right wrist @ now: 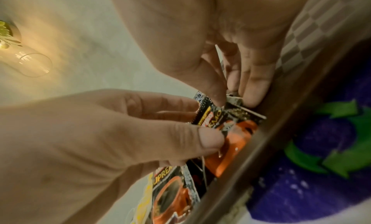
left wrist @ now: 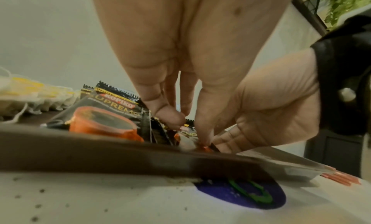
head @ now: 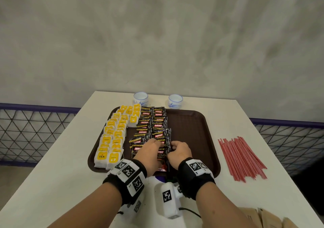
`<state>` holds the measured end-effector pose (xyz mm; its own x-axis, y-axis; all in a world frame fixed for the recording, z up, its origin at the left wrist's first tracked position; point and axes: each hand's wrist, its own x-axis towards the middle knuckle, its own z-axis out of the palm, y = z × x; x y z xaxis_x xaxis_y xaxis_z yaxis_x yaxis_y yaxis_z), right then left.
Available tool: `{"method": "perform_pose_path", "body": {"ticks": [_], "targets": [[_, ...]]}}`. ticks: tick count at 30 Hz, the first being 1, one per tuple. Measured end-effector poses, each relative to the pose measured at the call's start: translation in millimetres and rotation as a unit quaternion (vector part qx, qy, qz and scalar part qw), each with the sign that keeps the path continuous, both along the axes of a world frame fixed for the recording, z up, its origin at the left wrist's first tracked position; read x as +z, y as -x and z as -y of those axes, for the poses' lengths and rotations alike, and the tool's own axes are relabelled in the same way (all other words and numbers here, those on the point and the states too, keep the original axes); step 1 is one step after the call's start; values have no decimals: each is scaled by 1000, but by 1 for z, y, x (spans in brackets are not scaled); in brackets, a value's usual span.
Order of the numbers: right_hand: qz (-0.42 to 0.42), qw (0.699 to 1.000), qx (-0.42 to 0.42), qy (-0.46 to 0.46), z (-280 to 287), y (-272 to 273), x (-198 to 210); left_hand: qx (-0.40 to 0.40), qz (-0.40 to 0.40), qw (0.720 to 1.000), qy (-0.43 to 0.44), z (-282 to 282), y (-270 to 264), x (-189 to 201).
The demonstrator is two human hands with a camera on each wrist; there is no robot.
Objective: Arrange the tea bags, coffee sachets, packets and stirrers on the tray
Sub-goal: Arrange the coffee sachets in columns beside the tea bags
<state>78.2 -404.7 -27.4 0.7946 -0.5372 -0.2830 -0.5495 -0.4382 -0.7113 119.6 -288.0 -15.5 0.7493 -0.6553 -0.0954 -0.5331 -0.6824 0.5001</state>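
A brown tray (head: 189,131) holds columns of yellow-labelled tea bags (head: 114,140) on its left. Two columns of black coffee sachets (head: 152,122) run down its middle. Both hands meet at the near end of the right column. My left hand (head: 155,145) and right hand (head: 175,147) pinch the same coffee sachet (head: 163,164) there. In the right wrist view, right fingertips (right wrist: 216,100) grip its top edge and the left thumb (right wrist: 210,140) presses its face. Red stirrers (head: 242,157) lie in a loose bundle on the table, right of the tray.
Two small white cups (head: 140,98) (head: 175,101) stand behind the tray at the white table's (head: 52,175) far edge. A purple sticker with green arrows (left wrist: 240,194) peeks out under the tray's near rim. The tray's right half is bare. A fence runs behind both sides.
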Motion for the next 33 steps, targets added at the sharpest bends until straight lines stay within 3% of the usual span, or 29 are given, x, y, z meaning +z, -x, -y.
{"method": "perform_pose_path", "body": {"ticks": [4, 15, 22, 28, 33], "targets": [[10, 1000, -4, -13, 6, 1, 4, 33, 16, 999, 34, -5, -7, 4], [52, 990, -28, -125, 9, -11, 3, 27, -5, 997, -69, 11, -7, -3], [118, 972, -22, -201, 13, -12, -2, 26, 5, 999, -27, 12, -10, -7], [128, 976, -2, -178, 17, -17, -12, 69, -5, 997, 38, 12, -13, 0], [131, 972, 7, -194, 15, -19, -5, 57, -41, 997, 23, 17, -14, 1]]}}
